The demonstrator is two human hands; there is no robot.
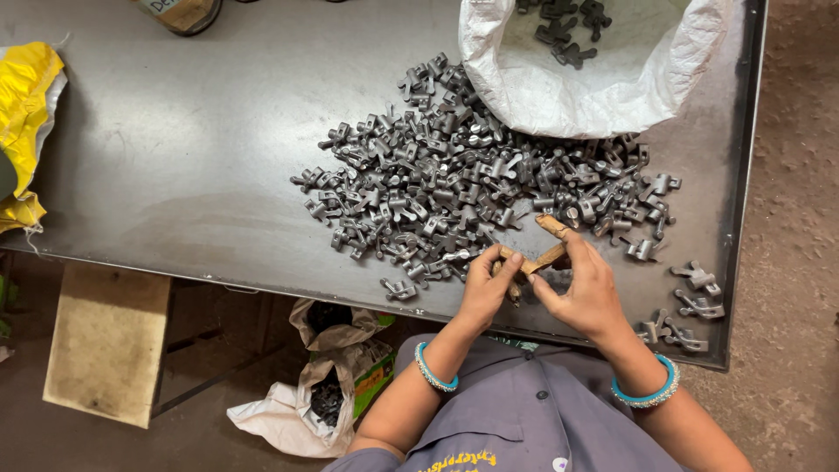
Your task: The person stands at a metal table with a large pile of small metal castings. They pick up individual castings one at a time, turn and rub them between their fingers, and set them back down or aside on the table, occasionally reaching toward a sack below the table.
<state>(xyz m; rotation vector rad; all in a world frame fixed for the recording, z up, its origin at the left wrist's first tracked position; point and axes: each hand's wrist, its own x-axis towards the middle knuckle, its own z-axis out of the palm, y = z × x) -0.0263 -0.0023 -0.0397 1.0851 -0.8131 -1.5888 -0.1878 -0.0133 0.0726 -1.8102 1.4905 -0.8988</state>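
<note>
At lower centre, the left hand (486,281) and right hand (584,293) both pinch a brown wooden stick (544,257), its long axis slanting up-right toward the grey metal castings pile (463,175).

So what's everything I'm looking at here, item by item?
metal table: one, dark grey, fills the view
metal parts: a large heap, grey, table centre
small group of parts: a few, grey, table's right corner
white sack: one, open, holds more parts, top right
yellow sack: one, left edge
floor bag: one, whitish, under the table
wooden sticks: brown, held in both hands
bangles: two, blue, one per wrist
left hand
right hand
</note>
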